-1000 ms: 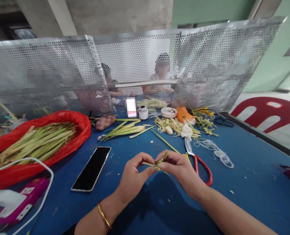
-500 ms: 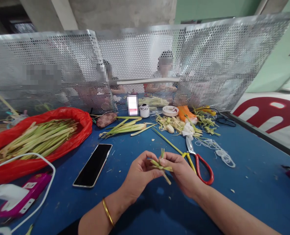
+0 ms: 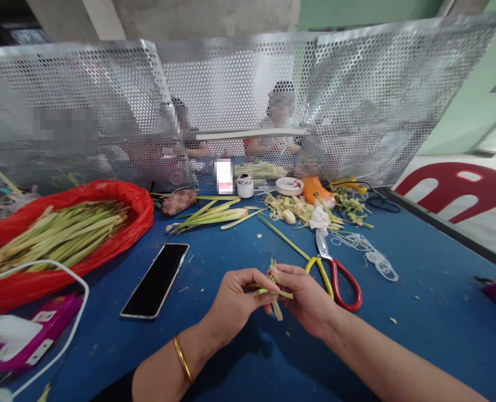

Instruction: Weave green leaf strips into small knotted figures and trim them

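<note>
Bare blue tabletop [image 3: 432, 262] runs right of the red-handled steel scissors [image 3: 343, 277] to its dark rim. Just left of the scissors, left hand [image 3: 235, 297] and right hand [image 3: 308, 296] meet, fingertips of both pinched on a small folded yellow-green leaf strip [image 3: 274, 289].

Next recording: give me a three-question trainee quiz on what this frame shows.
1. Multiple choice: what do the left hand and the right hand pinch between their fingers? A) white string B) folded leaf strips C) a tape roll
2. True or false: the left hand rests on the phone.
3. Fill in: the scissors lie on the blue table just beyond the ____ hand.
Key: 1 B; 2 false; 3 right.
</note>
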The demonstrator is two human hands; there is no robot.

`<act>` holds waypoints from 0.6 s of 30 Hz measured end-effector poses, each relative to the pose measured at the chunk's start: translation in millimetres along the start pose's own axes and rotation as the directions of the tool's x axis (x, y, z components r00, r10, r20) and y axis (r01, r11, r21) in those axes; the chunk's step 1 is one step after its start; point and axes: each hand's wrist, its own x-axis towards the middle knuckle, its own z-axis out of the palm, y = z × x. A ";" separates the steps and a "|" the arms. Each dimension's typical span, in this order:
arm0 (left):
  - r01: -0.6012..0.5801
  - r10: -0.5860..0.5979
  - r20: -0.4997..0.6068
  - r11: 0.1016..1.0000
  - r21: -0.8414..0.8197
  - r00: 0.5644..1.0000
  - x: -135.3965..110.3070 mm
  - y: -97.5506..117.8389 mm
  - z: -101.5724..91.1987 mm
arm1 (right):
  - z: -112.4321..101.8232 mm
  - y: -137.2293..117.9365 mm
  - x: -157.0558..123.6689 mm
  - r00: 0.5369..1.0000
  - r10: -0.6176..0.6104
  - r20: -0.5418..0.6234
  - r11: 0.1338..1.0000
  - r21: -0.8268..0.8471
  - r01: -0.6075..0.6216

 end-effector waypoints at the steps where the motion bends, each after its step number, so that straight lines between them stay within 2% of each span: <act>1: 0.000 0.000 -0.001 1.000 -0.003 1.000 0.5 -0.9 -0.4 | -0.4 0.6 0.6 1.000 0.005 0.011 1.000 0.011 -0.005; 5: 0.016 -0.017 -0.005 1.000 -0.016 1.000 2.9 -2.9 -2.2 | -3.9 2.2 3.3 0.999 0.009 0.054 1.000 0.027 -0.011; 11: 0.045 -0.045 -0.007 0.999 -0.006 0.999 5.5 1.0 -4.9 | -4.8 3.6 6.8 0.999 0.020 -0.037 0.998 0.053 -0.018; 15: 0.058 -0.056 -0.030 0.995 0.080 0.998 5.2 -1.9 -8.9 | -0.7 5.3 7.9 0.999 -0.010 -0.040 0.999 0.046 0.012; 18: 0.040 -0.043 0.017 0.986 0.159 0.999 5.5 -6.6 -11.1 | 0.6 6.1 9.4 0.999 -0.003 -0.040 1.000 0.023 0.004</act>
